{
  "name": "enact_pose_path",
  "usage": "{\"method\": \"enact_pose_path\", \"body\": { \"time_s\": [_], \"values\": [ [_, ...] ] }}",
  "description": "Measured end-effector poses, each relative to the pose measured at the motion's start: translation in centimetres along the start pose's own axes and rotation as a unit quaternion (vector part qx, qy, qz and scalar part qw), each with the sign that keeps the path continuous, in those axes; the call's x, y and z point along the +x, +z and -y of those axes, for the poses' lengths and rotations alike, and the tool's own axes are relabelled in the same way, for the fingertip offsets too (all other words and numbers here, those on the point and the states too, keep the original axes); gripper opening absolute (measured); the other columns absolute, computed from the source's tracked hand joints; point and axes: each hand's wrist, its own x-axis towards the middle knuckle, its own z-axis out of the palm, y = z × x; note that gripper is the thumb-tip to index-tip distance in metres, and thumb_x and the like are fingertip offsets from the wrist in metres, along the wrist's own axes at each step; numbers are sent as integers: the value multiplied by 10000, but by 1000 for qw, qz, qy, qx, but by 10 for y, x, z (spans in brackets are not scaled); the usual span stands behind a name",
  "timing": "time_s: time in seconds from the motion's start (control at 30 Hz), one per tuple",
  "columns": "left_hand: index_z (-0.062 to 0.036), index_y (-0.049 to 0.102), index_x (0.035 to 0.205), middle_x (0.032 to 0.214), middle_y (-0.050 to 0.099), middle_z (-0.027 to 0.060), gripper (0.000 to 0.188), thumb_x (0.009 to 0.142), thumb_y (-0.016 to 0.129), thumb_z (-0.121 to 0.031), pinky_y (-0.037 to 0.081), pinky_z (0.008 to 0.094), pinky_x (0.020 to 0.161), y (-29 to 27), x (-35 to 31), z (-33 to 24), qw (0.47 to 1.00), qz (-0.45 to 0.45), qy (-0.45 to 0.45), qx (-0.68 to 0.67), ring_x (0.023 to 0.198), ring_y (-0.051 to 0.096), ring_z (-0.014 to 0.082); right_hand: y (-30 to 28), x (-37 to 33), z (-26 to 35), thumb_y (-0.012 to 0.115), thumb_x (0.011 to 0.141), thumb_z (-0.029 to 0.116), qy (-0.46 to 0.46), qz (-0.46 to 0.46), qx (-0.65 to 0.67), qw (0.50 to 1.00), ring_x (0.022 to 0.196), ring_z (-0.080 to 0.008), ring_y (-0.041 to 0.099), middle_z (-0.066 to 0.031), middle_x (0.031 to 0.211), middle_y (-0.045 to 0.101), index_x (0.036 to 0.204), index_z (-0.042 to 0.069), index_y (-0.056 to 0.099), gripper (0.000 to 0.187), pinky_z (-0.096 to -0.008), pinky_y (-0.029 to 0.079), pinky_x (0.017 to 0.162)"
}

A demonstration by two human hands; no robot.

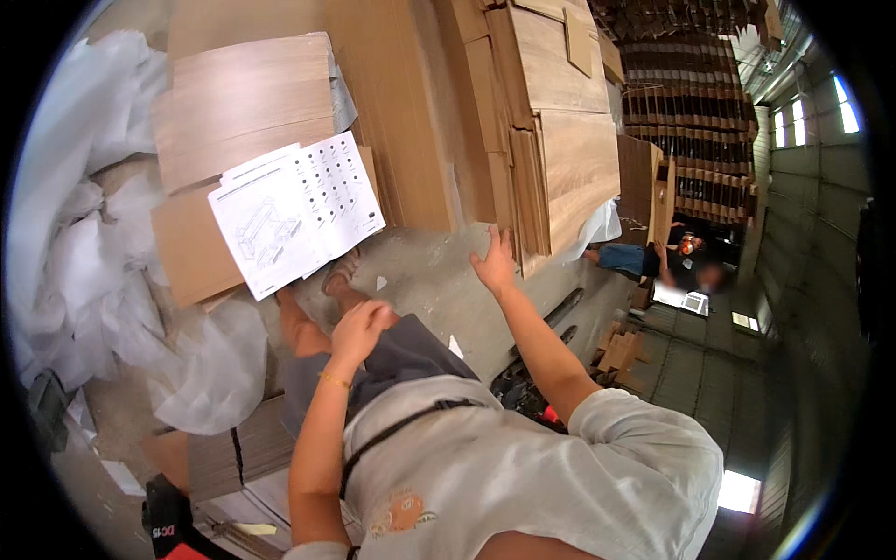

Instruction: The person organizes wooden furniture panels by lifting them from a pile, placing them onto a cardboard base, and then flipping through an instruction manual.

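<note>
My left hand (360, 332) hangs over my lap with its fingers curled together, and nothing shows in it. Ahead of it lies an open instruction sheet (322, 201) with line drawings and rows of small part pictures. The sheet rests on wood-grain boards (252, 103) and brown cardboard. My right hand (493, 263) is stretched forward, thumb and fingers apart, holding nothing. It is beside the near corner of a stack of cardboard (528, 201), which has wood-grain panels (579, 173) on top.
Crumpled white foam wrap (84, 271) is heaped at the left. A long flat cardboard piece (392, 112) lies between the boards and the stack. Another person (644, 261) is at the right, near tall stacks of cartons (691, 121). A black-and-red tool (173, 527) is at the lower left.
</note>
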Motion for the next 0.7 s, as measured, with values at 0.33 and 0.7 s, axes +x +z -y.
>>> {"method": "enact_pose_path", "body": {
  "time_s": [0.33,0.7],
  "values": [
    [-44,565,919,868,579,155,263,828,442,-258,426,353,687,73,-59,125,955,-76,-286,16,779,548,316,-83,105,97,564,731,70,-366,-194,54,909,1233,-310,188,-191,1339,152,1292,0,114,722,-347,209,989],
    [31,547,922,796,587,116,230,844,437,-155,433,272,640,105,-65,148,907,-168,-324,-211,703,560,175,-70,150,117,493,677,-15,-344,-139,67,926,1239,-316,161,-234,1322,162,1282,-44,97,723,-320,187,999]
  ]
}}
